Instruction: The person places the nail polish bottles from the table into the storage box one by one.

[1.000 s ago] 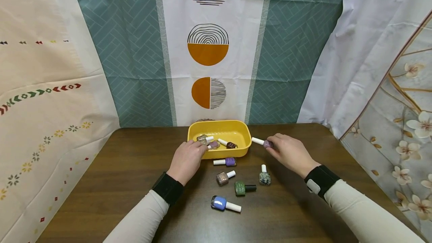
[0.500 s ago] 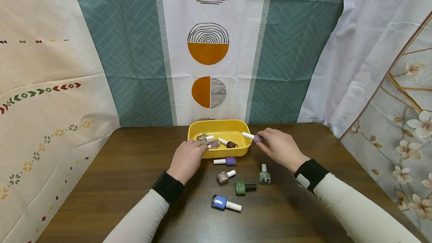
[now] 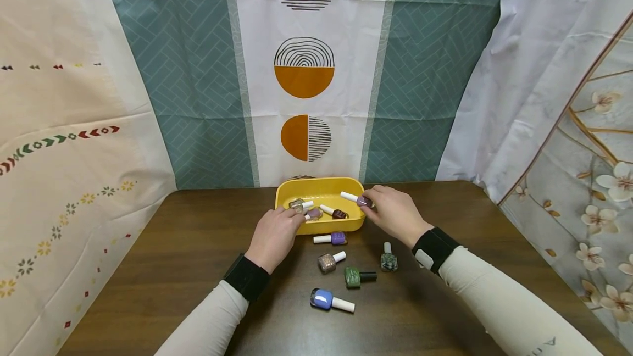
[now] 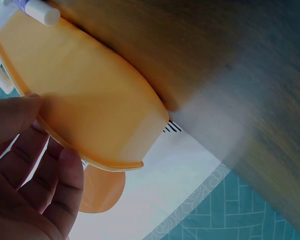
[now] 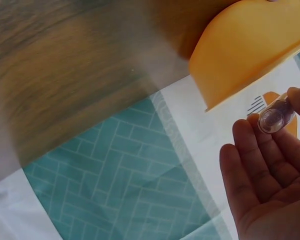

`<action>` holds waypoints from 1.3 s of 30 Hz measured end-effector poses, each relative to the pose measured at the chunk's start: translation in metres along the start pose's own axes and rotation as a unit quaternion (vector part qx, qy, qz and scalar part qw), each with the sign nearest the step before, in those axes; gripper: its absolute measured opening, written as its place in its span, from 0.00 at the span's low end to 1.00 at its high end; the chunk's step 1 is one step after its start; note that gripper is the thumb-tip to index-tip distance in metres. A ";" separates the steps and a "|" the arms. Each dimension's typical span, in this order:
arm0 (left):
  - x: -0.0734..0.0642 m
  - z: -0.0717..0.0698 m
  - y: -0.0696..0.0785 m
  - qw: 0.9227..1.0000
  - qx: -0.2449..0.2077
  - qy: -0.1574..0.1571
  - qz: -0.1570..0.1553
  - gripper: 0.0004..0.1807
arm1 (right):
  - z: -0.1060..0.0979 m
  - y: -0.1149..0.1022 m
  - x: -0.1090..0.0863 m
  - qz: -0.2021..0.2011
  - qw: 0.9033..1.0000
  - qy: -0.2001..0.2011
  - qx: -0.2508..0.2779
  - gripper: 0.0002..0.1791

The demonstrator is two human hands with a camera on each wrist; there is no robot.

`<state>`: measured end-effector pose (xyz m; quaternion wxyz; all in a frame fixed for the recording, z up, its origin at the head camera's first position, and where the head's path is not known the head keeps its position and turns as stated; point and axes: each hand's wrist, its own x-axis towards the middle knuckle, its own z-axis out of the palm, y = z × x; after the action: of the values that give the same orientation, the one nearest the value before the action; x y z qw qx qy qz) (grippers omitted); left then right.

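Note:
My left hand (image 3: 277,235) holds the near-left rim of a yellow plastic tray (image 3: 341,226); in the left wrist view the thumb (image 4: 20,112) lies against the outer wall and the fingers curl over the rim. Between thumb and fingertips, my right hand (image 3: 395,213) pinches a mauve nail polish bottle (image 3: 365,201) by its glass, its white cap pointing left over the tray's right part. The right wrist view shows the bottle's round base (image 5: 272,120). Inside the tray lie a clear-gold polish (image 3: 298,205), a pinkish one (image 3: 314,213) and a dark brown one (image 3: 339,214).
On the brown table (image 3: 198,268), a purple polish (image 3: 338,238) lies just before the tray. Nearer are a glittery brown polish (image 3: 326,263), a green one (image 3: 353,277), a speckled one (image 3: 388,261) and a blue one (image 3: 322,299). Curtains (image 3: 198,98) hang behind.
My right hand has moved left with the mauve nail polish, from beside the tray to over its right part. My left hand has stayed on the rim.

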<state>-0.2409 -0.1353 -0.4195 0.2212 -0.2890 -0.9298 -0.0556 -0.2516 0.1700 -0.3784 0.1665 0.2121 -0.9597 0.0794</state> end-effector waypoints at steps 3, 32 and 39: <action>-0.002 0.001 0.000 1.000 -0.001 -0.001 -0.003 0.11 | 0.004 -0.004 0.005 -0.004 1.000 0.002 -0.009 0.14; 0.001 0.001 0.001 1.000 0.010 -0.005 -0.003 0.11 | 0.031 -0.021 0.047 0.016 0.997 -0.057 -0.044 0.12; 0.000 0.001 0.001 1.000 0.009 0.008 0.001 0.07 | 0.033 -0.022 0.049 -0.011 0.999 -0.031 -0.041 0.13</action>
<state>-0.2411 -0.1343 -0.4208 0.2310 -0.2874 -0.9282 -0.0491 -0.2938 0.1242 -0.3899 0.1460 0.2182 -0.9644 0.0314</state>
